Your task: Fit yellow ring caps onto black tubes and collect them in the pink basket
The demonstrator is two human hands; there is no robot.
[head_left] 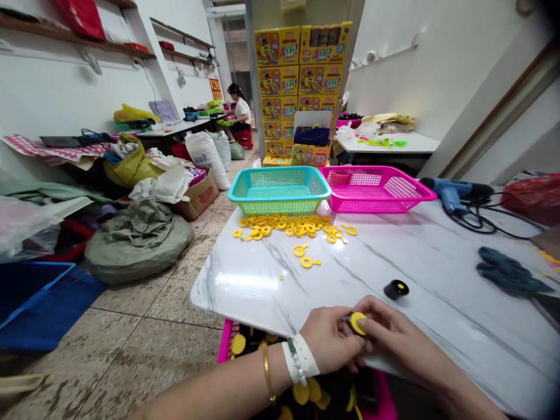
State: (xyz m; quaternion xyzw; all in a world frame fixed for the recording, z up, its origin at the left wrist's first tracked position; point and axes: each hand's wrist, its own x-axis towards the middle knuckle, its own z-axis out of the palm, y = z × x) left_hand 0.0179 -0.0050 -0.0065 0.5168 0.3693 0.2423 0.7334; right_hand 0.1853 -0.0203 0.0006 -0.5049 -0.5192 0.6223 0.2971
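Note:
Close to the table's front edge, my left hand [330, 335] and my right hand [394, 329] meet around a small part with a round yellow disc [358, 324]. The fingers of both hands are closed on it; a dark bit shows beside the disc, and the rest is hidden by the fingers. Just beyond my right hand stands a short black cylinder [396, 289] with a yellow dot on top. Below my forearms, a pink crate [225, 341] holds black parts and yellow discs. Several yellow rings with tabs [307, 262] lie farther up the white marbled table [245, 291].
A turquoise basket [280, 207] and a pink basket [376, 205] stand along the table's far side. To the right are a blue heat gun or drill [452, 192] with a cord and a dark glove [510, 271]. Sacks [137, 245] fill the left floor. A person [240, 111] sits far back.

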